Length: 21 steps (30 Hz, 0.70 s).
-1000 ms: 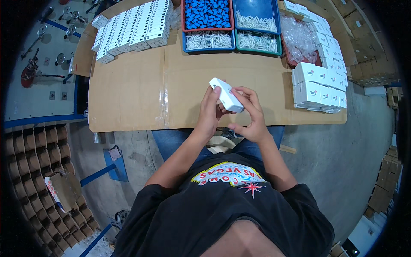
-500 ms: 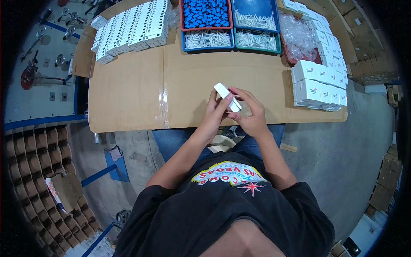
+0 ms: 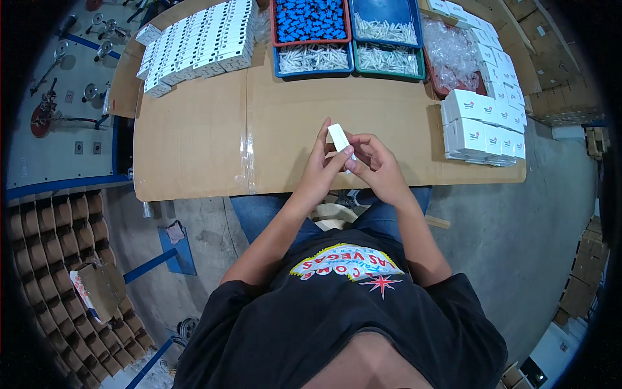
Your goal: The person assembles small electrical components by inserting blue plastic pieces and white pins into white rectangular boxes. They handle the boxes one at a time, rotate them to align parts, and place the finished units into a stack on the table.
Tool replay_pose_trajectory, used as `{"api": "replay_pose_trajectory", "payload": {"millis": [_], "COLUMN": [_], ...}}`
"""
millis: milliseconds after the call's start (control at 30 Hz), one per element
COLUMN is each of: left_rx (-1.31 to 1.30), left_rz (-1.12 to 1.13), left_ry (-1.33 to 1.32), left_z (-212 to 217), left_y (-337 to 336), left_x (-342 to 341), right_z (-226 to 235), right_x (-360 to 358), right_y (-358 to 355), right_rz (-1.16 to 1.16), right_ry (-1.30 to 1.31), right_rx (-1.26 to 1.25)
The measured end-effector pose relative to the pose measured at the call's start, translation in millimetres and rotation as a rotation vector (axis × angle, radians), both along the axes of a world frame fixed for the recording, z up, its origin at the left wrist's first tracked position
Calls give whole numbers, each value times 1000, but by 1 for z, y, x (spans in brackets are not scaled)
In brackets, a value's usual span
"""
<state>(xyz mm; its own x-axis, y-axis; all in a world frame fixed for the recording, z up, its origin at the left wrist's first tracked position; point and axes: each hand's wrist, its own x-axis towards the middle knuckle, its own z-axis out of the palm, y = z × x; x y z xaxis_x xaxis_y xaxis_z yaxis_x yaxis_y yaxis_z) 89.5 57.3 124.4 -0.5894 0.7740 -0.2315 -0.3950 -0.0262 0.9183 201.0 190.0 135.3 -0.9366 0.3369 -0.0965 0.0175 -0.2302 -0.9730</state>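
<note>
Item: white box (image 3: 338, 137), one, slim, tilted, held up between the two hands over the near edge of a cardboard sheet (image 3: 188, 142)
Left hand (image 3: 317, 172): thumb and fingers clamped on the box's left side
Right hand (image 3: 387, 176): thumb and fingers curled in at its right side and near end; from where I stand I cannot tell whether they grip or only touch
Beyond the left hand, to its left: finished-looking white cartons (image 3: 207, 39), close rows
Straight ahead of both hands: red tray (image 3: 311, 43) of blue pieces (image 3: 310, 23); blue tray (image 3: 314, 74) and green tray (image 3: 392, 76) of slim white pieces; a further blue tray (image 3: 382, 13), partly filled with the same
Beyond the right hand, to its right: clear plastic (image 3: 447, 55) heaped in a tray, and stacked white boxes (image 3: 473, 133)
Progress, as I judge it: many units stand stacked on either side; this one is in hand, not yet set down; whether its end is closed, the fingers hide
</note>
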Motion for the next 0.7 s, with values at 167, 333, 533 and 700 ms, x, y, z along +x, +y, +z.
{"api": "replay_pose_trajectory", "payload": {"millis": [167, 333, 533, 700], "left_rx": [37, 90, 114, 114], "left_rz": [-63, -78, -103, -133], "left_ry": [146, 185, 183, 155], "left_z": [2, 9, 9, 15], "left_y": [-4, -9, -14, -17], "left_x": [-7, -9, -9, -6], "right_z": [19, 16, 25, 22], "right_x": [1, 3, 5, 10], "right_y": [6, 7, 3, 5], "right_rz": [134, 229, 250, 259], "right_ry": [46, 96, 24, 37], "right_rx": [-85, -2, 43, 224]}}
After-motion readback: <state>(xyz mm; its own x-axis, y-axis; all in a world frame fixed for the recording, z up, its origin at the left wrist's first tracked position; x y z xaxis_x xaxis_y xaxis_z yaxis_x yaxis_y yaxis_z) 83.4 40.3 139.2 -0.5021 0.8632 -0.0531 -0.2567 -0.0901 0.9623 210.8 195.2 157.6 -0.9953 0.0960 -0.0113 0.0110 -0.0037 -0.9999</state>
